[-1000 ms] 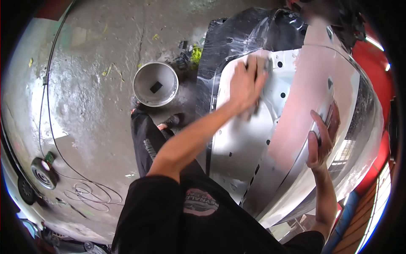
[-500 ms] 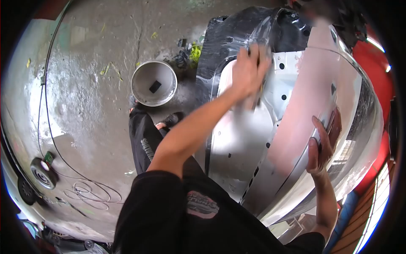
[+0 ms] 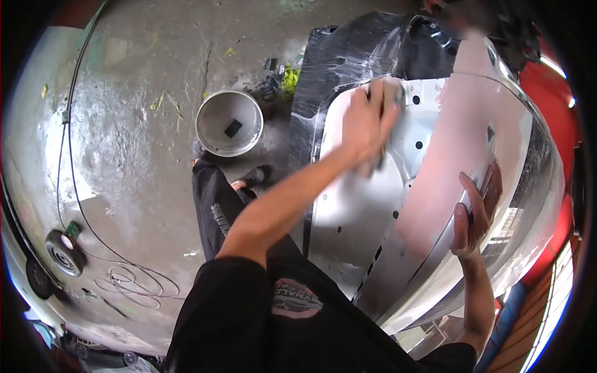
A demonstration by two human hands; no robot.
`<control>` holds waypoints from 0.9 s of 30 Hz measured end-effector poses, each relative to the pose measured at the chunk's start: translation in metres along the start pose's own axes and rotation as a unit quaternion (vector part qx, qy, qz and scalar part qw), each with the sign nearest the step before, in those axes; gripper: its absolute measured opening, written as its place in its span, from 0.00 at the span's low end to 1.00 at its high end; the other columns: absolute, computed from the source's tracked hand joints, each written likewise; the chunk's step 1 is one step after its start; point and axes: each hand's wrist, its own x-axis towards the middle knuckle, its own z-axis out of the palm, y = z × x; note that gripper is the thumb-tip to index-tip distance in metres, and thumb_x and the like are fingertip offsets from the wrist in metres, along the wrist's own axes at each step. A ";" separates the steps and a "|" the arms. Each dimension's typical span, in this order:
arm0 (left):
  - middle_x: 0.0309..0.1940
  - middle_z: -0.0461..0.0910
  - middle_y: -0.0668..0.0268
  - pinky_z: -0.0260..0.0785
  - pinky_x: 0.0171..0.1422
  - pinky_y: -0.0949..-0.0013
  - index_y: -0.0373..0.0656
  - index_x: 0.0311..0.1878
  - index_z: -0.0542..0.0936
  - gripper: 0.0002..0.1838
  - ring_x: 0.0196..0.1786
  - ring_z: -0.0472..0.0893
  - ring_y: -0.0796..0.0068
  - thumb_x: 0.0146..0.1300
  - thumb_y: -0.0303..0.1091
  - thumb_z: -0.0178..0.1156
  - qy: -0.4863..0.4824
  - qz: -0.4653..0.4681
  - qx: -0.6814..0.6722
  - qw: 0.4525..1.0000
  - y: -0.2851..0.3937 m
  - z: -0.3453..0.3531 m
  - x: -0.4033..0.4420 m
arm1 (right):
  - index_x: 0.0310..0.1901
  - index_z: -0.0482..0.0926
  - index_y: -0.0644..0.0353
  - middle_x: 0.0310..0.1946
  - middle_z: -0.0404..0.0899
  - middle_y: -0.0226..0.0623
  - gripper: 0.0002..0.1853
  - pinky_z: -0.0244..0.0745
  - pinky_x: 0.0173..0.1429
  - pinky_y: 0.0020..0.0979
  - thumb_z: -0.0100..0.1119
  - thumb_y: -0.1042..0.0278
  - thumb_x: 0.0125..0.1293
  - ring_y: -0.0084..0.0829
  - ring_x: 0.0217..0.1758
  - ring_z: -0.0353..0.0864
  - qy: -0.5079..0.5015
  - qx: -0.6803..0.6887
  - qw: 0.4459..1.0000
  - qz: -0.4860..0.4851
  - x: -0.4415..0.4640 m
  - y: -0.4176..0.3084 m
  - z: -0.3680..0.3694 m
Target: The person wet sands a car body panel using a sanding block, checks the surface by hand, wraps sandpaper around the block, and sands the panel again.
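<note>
My left hand (image 3: 368, 121) is pressed on the pale inner area of a car body panel (image 3: 348, 208), its fingers bent over a flat, greyish pad (image 3: 371, 166) that is blurred by motion. The panel around it has a scuffed black section (image 3: 348, 53) and several dark holes. My right hand (image 3: 476, 214) rests on the edge beside the pinkish-grey painted strip (image 3: 444, 146), thumb and fingers apart. A dark gap shows between them, and I make out nothing held there.
A round grey bucket (image 3: 229, 146) stands on the wet concrete floor, with a black square piece (image 3: 233, 128) inside. Yellow-green scraps (image 3: 290, 79) lie close to the panel. A cable (image 3: 69, 149) runs along the left, near a small wheel (image 3: 64, 253). Glossy bodywork (image 3: 528, 205) curves at right.
My left hand has shifted slightly down toward me over the pale panel, with the pad under it. The right hand keeps its place on the edge.
</note>
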 end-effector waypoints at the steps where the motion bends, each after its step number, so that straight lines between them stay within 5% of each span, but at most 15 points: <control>1: 0.49 0.69 0.44 0.73 0.56 0.47 0.40 0.76 0.66 0.37 0.53 0.76 0.42 0.72 0.55 0.56 0.000 0.018 0.004 1.000 -0.005 0.005 -0.020 | 0.59 0.83 0.71 0.76 0.55 0.73 0.27 0.55 0.81 0.61 0.47 0.68 0.62 0.67 0.81 0.55 0.002 -0.005 1.000 0.000 -0.002 0.001 0.001; 6: 0.49 0.71 0.44 0.73 0.55 0.46 0.36 0.73 0.70 0.36 0.52 0.77 0.41 0.72 0.54 0.57 0.019 0.017 0.017 1.000 -0.014 -0.001 0.050 | 0.60 0.83 0.70 0.76 0.55 0.74 0.27 0.54 0.81 0.62 0.47 0.67 0.62 0.68 0.81 0.54 -0.003 -0.008 1.000 -0.003 -0.004 0.003 0.002; 11: 0.51 0.72 0.43 0.73 0.54 0.45 0.44 0.76 0.65 0.35 0.53 0.77 0.41 0.74 0.54 0.55 0.012 0.017 0.024 0.999 -0.003 0.008 -0.029 | 0.61 0.82 0.69 0.76 0.54 0.74 0.28 0.55 0.81 0.62 0.47 0.65 0.63 0.68 0.81 0.54 -0.009 -0.022 1.000 0.000 -0.004 0.004 0.000; 18: 0.51 0.71 0.40 0.73 0.55 0.45 0.41 0.70 0.67 0.32 0.50 0.78 0.38 0.74 0.54 0.55 0.018 0.013 0.035 0.999 -0.012 0.001 0.044 | 0.60 0.82 0.70 0.76 0.53 0.74 0.28 0.55 0.80 0.62 0.47 0.65 0.63 0.68 0.82 0.54 -0.004 -0.012 1.000 0.012 -0.004 -0.001 -0.001; 21: 0.50 0.71 0.41 0.73 0.55 0.45 0.40 0.72 0.67 0.33 0.51 0.78 0.39 0.74 0.52 0.56 0.020 0.035 0.017 0.999 -0.001 0.006 -0.019 | 0.60 0.82 0.71 0.76 0.53 0.75 0.28 0.56 0.80 0.62 0.47 0.64 0.63 0.68 0.82 0.54 -0.008 -0.011 1.000 0.008 -0.004 0.003 0.001; 25: 0.53 0.71 0.41 0.74 0.56 0.44 0.39 0.79 0.61 0.38 0.53 0.79 0.38 0.73 0.50 0.57 -0.001 0.015 0.032 0.999 -0.015 0.000 0.066 | 0.59 0.83 0.71 0.76 0.53 0.75 0.28 0.56 0.81 0.60 0.47 0.64 0.63 0.68 0.82 0.54 0.000 -0.008 1.000 0.008 -0.003 0.002 0.001; 27: 0.53 0.71 0.41 0.74 0.56 0.45 0.39 0.79 0.61 0.39 0.53 0.78 0.38 0.73 0.50 0.57 0.006 0.023 0.021 0.999 -0.012 0.006 0.035 | 0.59 0.83 0.72 0.76 0.53 0.76 0.28 0.55 0.81 0.60 0.46 0.65 0.63 0.69 0.81 0.54 -0.009 -0.020 1.000 0.007 -0.007 0.001 -0.003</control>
